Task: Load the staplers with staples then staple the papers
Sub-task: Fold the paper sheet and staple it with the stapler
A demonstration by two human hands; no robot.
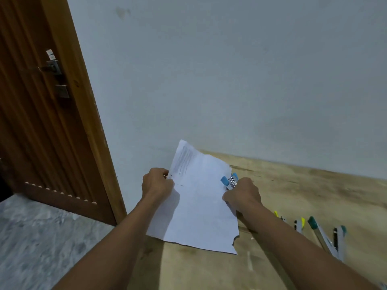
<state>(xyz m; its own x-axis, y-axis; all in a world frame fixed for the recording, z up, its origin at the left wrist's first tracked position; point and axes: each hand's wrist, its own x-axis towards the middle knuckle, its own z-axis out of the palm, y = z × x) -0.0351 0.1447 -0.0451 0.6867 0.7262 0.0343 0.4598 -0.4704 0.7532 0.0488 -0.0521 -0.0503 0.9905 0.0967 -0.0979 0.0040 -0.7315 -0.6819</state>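
Observation:
White papers (pixel 196 206) with torn edges are held above the left end of a wooden table (pixel 314 195). My left hand (pixel 157 183) pinches their left edge. My right hand (pixel 243 195) grips a small blue stapler (pixel 229 181), whose jaws straddle the papers' right edge near the top. To the right, several more staplers lie on the table: a yellow one (pixel 300 223) and a teal one (pixel 324 235), both hinged open, plus another teal one (pixel 341 239). My right forearm partly hides a further yellow one (pixel 276 213).
A pale wall (pixel 230 80) rises right behind the table. A brown wooden door (pixel 41 122) with a metal latch stands at the left. Grey marbled floor (pixel 37 237) lies below the table's left edge.

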